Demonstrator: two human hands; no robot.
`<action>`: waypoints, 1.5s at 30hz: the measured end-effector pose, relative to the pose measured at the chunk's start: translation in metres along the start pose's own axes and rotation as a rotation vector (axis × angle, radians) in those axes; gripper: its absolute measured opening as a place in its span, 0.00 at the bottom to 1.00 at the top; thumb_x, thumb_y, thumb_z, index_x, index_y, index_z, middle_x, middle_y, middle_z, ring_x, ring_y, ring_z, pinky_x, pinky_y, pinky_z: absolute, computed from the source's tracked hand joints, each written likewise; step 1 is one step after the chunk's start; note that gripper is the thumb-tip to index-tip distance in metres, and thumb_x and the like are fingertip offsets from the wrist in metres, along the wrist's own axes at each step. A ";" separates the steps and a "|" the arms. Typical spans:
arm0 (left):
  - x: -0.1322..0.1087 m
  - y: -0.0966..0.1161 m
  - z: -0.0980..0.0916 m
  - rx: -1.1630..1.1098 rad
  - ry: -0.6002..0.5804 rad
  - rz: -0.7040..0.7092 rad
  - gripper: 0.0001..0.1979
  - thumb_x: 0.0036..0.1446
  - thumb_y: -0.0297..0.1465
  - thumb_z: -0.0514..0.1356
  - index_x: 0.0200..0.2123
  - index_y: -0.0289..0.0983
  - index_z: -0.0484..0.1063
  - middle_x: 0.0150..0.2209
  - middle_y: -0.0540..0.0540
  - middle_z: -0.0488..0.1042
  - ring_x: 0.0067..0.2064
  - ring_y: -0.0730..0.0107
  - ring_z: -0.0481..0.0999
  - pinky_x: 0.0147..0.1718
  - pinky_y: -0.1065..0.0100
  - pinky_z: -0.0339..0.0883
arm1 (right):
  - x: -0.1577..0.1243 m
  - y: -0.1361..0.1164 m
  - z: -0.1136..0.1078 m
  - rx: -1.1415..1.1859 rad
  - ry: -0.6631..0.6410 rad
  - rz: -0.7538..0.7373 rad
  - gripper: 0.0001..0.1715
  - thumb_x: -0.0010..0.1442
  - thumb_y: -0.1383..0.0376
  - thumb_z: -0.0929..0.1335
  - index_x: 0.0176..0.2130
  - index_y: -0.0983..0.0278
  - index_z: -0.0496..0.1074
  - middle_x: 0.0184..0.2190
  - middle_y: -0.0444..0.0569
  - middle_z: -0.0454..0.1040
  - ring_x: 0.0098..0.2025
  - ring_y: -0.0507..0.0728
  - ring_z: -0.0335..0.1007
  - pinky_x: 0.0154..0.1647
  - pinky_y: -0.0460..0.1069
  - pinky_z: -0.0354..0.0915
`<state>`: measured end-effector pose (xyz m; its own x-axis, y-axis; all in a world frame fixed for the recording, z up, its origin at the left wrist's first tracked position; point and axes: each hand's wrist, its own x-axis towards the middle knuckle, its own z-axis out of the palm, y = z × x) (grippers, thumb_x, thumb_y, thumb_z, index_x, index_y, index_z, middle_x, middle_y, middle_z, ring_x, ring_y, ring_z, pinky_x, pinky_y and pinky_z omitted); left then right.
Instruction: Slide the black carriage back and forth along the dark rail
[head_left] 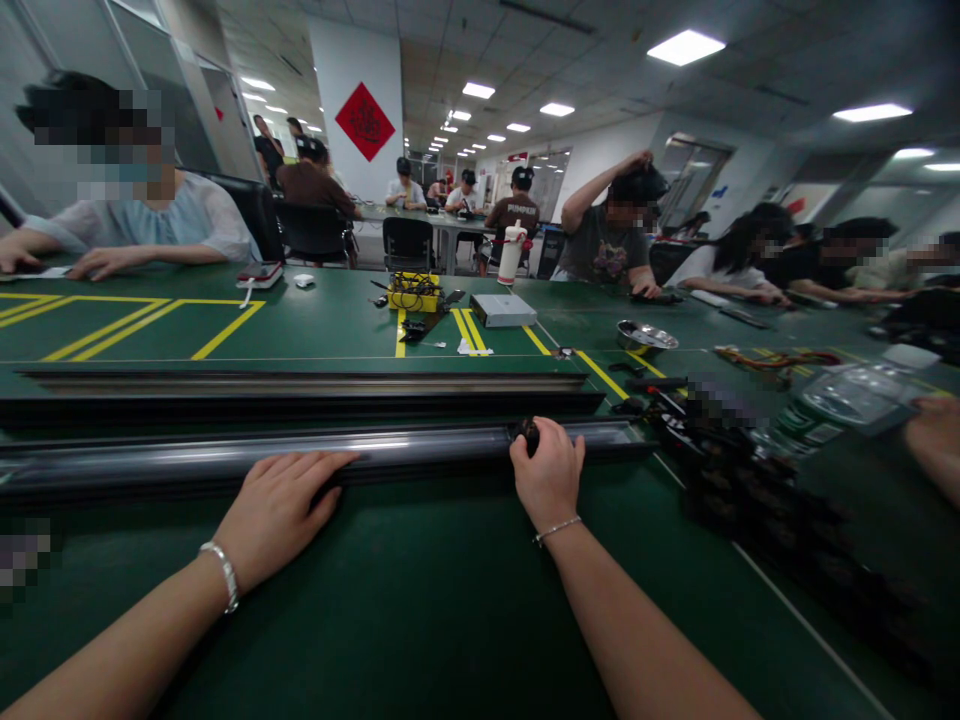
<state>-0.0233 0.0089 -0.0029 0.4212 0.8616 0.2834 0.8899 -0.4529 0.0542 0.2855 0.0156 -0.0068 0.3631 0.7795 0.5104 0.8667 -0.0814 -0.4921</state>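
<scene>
A long dark rail with a shiny grey channel (420, 445) lies crosswise on the green table in front of me. My left hand (289, 505) rests on its near edge, fingers stretched out and lying flat along it. Near the rail's right end, my right hand (550, 470) is closed around a small round black part (527, 432) that sits at the channel. The fingers hide most of that part, so its exact kind does not show. Just behind lies a second long dark rail (315, 383), parallel to the first and touched by neither hand.
To the right are a row of black parts (780, 500) and a clear bottle (844, 400), with another person's hand (934, 440) beside it. Farther back stand a yellow basket (414, 292) of cables, a grey box (504, 310), a metal bowl (646, 337) and a white cup (511, 255). Several people sit around.
</scene>
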 end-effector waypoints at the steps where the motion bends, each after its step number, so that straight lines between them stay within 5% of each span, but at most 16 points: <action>1: 0.000 0.000 0.000 0.000 -0.003 -0.002 0.20 0.56 0.39 0.49 0.52 0.46 0.62 0.45 0.47 0.72 0.45 0.60 0.70 0.44 0.57 0.58 | 0.000 0.000 0.000 -0.001 0.003 -0.002 0.18 0.52 0.63 0.60 0.42 0.68 0.67 0.44 0.56 0.70 0.47 0.61 0.63 0.57 0.64 0.40; 15: 0.000 -0.001 0.001 0.004 -0.010 0.000 0.21 0.55 0.39 0.49 0.52 0.45 0.61 0.46 0.46 0.72 0.46 0.60 0.69 0.44 0.57 0.58 | 0.000 -0.004 -0.003 -0.033 0.001 -0.015 0.15 0.51 0.65 0.60 0.37 0.68 0.69 0.50 0.59 0.64 0.54 0.61 0.56 0.57 0.62 0.41; 45: 0.001 0.007 -0.001 0.070 0.007 -0.027 0.20 0.55 0.37 0.49 0.52 0.44 0.62 0.45 0.47 0.72 0.45 0.60 0.69 0.45 0.56 0.57 | 0.002 -0.001 0.000 -0.048 0.037 -0.033 0.15 0.51 0.65 0.61 0.38 0.69 0.69 0.48 0.59 0.66 0.52 0.61 0.58 0.55 0.58 0.46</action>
<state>-0.0173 0.0060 -0.0010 0.3962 0.8712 0.2898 0.9109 -0.4127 -0.0047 0.2849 0.0169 -0.0052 0.3458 0.7590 0.5516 0.8933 -0.0865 -0.4410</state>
